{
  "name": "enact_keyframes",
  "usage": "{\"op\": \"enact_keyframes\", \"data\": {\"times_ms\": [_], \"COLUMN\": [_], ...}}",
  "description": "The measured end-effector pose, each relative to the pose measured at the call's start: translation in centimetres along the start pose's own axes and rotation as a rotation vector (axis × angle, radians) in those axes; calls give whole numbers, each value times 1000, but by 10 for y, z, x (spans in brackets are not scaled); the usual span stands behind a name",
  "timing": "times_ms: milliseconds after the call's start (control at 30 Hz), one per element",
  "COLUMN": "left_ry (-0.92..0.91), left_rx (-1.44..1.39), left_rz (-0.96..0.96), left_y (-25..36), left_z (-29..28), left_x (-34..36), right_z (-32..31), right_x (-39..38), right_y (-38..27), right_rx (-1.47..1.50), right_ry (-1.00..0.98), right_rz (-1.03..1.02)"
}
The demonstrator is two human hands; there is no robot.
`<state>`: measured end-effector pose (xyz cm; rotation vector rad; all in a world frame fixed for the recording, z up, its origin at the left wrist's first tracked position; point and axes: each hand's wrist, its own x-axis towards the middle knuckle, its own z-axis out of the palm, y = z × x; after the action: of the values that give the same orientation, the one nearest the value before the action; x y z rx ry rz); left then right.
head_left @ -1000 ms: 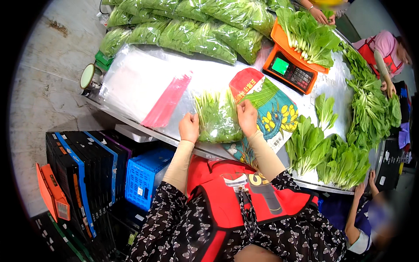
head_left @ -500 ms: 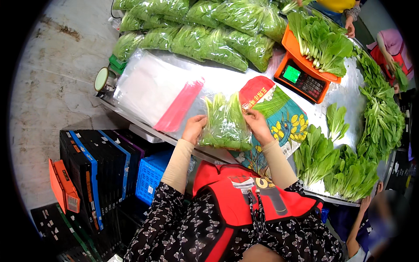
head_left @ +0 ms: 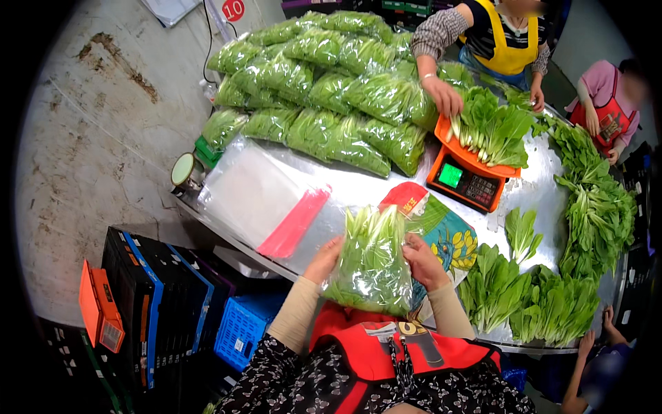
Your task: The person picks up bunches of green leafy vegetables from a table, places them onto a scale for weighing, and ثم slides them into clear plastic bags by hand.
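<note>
A clear plastic bag of leafy greens hangs upright between my hands, pale stems at the top and leaves at the bottom. My left hand is closed on the bag's upper left edge. On the opposite edge my right hand pinches the plastic. Under and behind the bag lies a printed red, green and blue cloth or sack, partly hidden. To the left, a stack of flat clear bags with a pink band rests on the metal table.
Filled bags of greens are piled at the back. An orange scale carries loose greens, touched by a co-worker's hand. More loose greens line the right. Black crates and a blue crate stand lower left.
The bag looks larger and nearer to me, still held by both hands. My view has tilted up, showing more of the back. A co-worker's hand has come onto the greens on the scale.
</note>
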<state>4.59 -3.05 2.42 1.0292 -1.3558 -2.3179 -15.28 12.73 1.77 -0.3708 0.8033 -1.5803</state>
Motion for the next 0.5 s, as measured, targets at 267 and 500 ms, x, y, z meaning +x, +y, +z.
{"op": "enact_keyframes", "data": {"times_ms": [267, 500], "left_ry": [-486, -395], "left_rx": [-634, -528], "left_rz": [-332, -369], "left_y": [11, -62], "left_z": [116, 116], "left_x": [5, 27], "right_z": [24, 58], "right_x": [-39, -27], "right_y": [-80, -115], "right_rx": [-193, -358], "right_ry": [250, 161], "right_rz": [-281, -356]}}
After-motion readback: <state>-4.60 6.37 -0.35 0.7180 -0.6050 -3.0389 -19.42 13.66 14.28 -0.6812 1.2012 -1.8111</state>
